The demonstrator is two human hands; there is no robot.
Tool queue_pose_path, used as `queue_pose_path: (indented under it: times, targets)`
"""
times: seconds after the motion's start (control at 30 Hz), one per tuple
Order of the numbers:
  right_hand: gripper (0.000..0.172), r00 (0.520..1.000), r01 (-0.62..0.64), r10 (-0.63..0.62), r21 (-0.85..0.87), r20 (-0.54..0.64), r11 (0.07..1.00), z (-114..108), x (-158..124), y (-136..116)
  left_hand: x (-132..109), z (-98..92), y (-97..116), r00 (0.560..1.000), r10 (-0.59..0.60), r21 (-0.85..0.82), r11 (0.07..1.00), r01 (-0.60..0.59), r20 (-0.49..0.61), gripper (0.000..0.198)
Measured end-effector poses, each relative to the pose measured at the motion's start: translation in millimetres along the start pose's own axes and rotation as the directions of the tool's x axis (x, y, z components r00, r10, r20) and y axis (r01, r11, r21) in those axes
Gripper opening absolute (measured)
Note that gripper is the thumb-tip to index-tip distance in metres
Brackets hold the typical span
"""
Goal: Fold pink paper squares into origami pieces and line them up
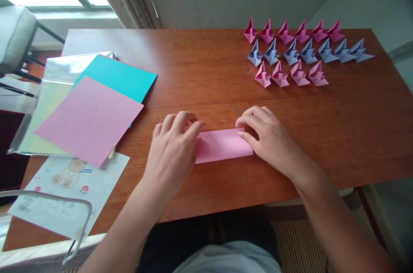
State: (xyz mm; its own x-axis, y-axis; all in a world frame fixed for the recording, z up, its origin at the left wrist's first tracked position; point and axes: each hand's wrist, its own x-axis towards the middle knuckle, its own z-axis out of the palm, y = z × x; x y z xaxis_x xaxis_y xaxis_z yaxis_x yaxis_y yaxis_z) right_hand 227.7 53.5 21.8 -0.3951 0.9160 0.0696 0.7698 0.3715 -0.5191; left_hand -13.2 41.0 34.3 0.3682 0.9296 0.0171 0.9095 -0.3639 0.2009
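A sheet of pink origami paper (222,147), folded into a long narrow strip, lies on the wooden table in front of me. My left hand (174,146) is closed at its left end, with thumb and curled fingers on the paper; that end is hidden under the hand. At the upper right corner, my right hand (263,135) pinches the edge between thumb and fingers.
Folded paper figures stand in rows at the back right: magenta (285,34), blue (292,54) and pink (299,75). To the left, a pink sheet (88,120) overlaps a turquoise sheet (119,79) and a clear packet (35,113). A bear-printed sheet (106,187) lies nearer.
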Motion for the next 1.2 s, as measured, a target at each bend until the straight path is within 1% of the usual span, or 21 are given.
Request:
queue_pose_path:
  times: [0.03, 0.1, 0.17, 0.23, 0.4, 0.6, 0.67, 0.77, 0.83, 0.9, 1.0, 1.07, 1.2]
  targets:
    - [0.013, 0.998, 0.042, -0.042, 0.004, 0.04, 0.999, -1, 2, -1, 2, -0.6, 0, 0.998, 0.055, -0.022, 0.998, -0.054, 0.037, 0.027]
    - [0.017, 0.985, 0.113, -0.113, 0.008, 0.131, 0.994, -4, 6, -3, 5, -1.9, 1, 0.985, 0.131, -0.08, 0.989, -0.122, 0.11, 0.03]
    - [0.02, 0.968, 0.149, -0.142, -0.015, 0.205, 0.989, -6, 9, -7, 8, -2.7, 1, 0.973, 0.168, -0.122, 0.981, -0.15, 0.16, 0.031]
    - [0.021, 0.961, 0.161, -0.141, -0.063, 0.239, 0.985, -6, 11, -12, 10, -2.5, 3, 0.968, 0.177, -0.142, 0.978, -0.153, 0.177, 0.031]
    - [0.021, 0.965, 0.163, -0.115, -0.196, 0.236, 0.967, -2, 12, -23, 7, 2.1, 6, 0.977, 0.164, -0.125, 0.981, -0.147, 0.14, 0.022]
    - [0.018, 0.958, 0.204, -0.161, -0.168, 0.237, 0.965, 1, 9, -34, 1, 5.4, 12, 0.968, 0.226, -0.126, 0.969, -0.212, 0.109, 0.019]
    - [0.022, 0.957, 0.208, -0.161, -0.184, 0.242, 0.961, 1, 5, -38, -2, 4.9, 15, 0.968, 0.23, -0.074, 0.972, -0.223, 0.1, 0.018]
    - [0.026, 0.959, 0.215, -0.155, -0.253, 0.238, 0.943, 2, -7, -45, -10, 3.7, 21, 0.961, 0.254, 0.033, 0.965, -0.259, 0.109, 0.018]
    - [0.029, 0.959, 0.248, -0.189, -0.304, 0.21, 0.92, 5, -20, -49, -19, 4.1, 25, 0.948, 0.295, 0.09, 0.948, -0.307, 0.119, 0.02]
    - [0.035, 0.957, 0.279, -0.227, -0.364, 0.178, 0.889, 9, -33, -53, -30, 6.3, 30, 0.939, 0.331, 0.138, 0.93, -0.341, 0.094, 0.027]
    - [0.046, 0.954, 0.299, -0.249, -0.453, 0.166, 0.84, 18, -51, -57, -46, 12.0, 38, 0.922, 0.385, 0.23, 0.895, -0.383, 0.038, 0.04]
    - [0.051, 0.951, 0.306, -0.242, -0.484, 0.193, 0.82, 23, -58, -58, -54, 15.4, 43, 0.924, 0.373, 0.264, 0.886, -0.381, 0.08, 0.05]
    - [0.063, 0.945, 0.319, -0.226, -0.507, 0.237, 0.801, 32, -65, -61, -59, 16.9, 51, 0.923, 0.336, 0.246, 0.894, -0.375, 0.187, 0.095]
